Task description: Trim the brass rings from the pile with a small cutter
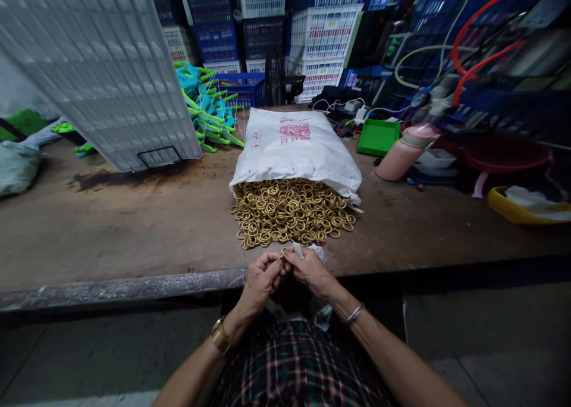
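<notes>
Above the table's front edge, my left hand [262, 278] and my right hand [311, 271] meet fingertip to fingertip. Between them they pinch a small gold ring [282, 251]; both hands are closed. A short pale strip [298, 250] sticks up by my right thumb and index finger; what it belongs to I cannot make out. Just beyond my fingers lies a heap of gold rings [289, 210]. It spills from the mouth of a white sack [307, 154] printed in red, which lies on its side.
On the brown table [178, 234], a pink bottle [404, 154] and a green tray [378, 137] stand right of the sack. A yellow basket [513, 207] sits farther right. At left leans a tall ribbed white panel [120, 74], with green and turquoise pieces [212, 106] behind it. Stacked crates [325, 35] line the back.
</notes>
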{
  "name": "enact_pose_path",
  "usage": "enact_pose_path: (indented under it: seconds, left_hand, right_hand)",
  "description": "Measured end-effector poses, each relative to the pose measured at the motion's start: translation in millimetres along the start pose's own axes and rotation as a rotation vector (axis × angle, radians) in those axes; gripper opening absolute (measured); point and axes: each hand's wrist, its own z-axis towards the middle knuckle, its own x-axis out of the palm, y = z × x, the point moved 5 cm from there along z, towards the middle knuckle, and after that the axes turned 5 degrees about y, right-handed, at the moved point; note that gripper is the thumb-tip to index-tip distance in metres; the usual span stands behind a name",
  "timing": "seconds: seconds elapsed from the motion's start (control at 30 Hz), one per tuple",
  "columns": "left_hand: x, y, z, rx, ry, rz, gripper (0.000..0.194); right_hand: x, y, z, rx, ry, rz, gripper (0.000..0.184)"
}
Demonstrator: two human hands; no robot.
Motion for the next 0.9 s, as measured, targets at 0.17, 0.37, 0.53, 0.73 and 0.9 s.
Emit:
enact_pose_path:
  seconds: [0.17,0.37,0.53,0.73,0.9]
  left_hand:
    - [-1.3,5.8,-3.2,-0.030,0.027,-0.042,0.032]
    - [-3.3,9.2,-3.6,-0.017,0.041,-0.054,0.033]
    - [-4.4,13.4,-3.0,-0.033,0.051,-0.071,0.034]
    - [-3.3,12.8,-3.3,-0.044,0.065,-0.124,0.032]
    - [-4.3,10.1,-5.3,-0.033,0.026,-0.125,0.031]
  right_hand:
    - [-3.0,4.6,2.7,-0.106,-0.092,-0.246,0.022]
    - [-0.9,4.4,3.4,-0.101,-0.078,-0.267,0.019]
    - [-0.8,4.7,1.4,-0.071,-0.073,-0.228,0.018]
    - [-0.7,7.4,1.5,-0.077,-0.078,-0.252,0.019]
    - [-5.6,6.7,0.5,-0.128,-0.163,-0.538,0.020]
